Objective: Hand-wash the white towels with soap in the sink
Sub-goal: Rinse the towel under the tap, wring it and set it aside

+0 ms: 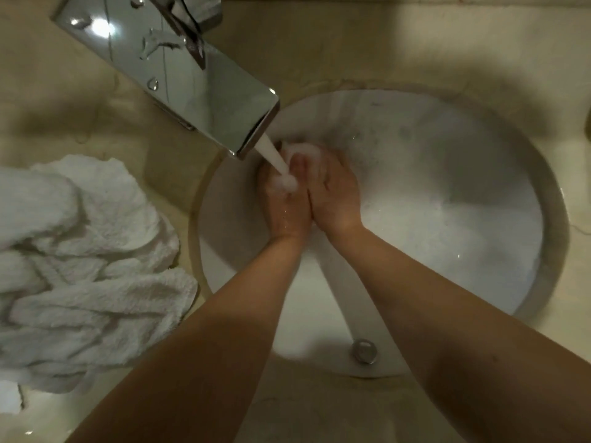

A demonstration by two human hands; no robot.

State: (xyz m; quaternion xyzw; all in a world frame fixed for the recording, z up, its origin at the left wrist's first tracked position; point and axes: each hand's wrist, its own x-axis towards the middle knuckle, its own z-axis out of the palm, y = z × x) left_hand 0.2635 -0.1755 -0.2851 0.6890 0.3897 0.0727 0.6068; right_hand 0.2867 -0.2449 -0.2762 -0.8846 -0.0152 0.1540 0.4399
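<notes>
Your left hand [284, 206] and right hand [332, 193] are pressed together side by side over the round white sink [479, 251], under the water stream [275, 158] running from the chrome faucet [179, 75]. Between the fingertips of both hands sits a small white mass [300, 150], wet and frothy; blur keeps you from telling whether it is cloth, soap or foam. Right hand: fingers curled over that mass, gripping it. Left hand: fingers bent up against the same mass with the stream landing on them; grip looks shared, though the water hides the fingertips. Both forearms reach in from the near edge, bare and wet near the wrists. Sink basin holds cloudy, sudsy water on its right side. Metal drain fitting [364, 350] shows at the near part of the bowl, between your forearms. White towels [83, 266] lie in a crumpled heap on the beige countertop [351, 43] to the left of the sink, outside the basin, one edge of the heap just reaching the sink rim. Droplets sit on the faucet's top face.
</notes>
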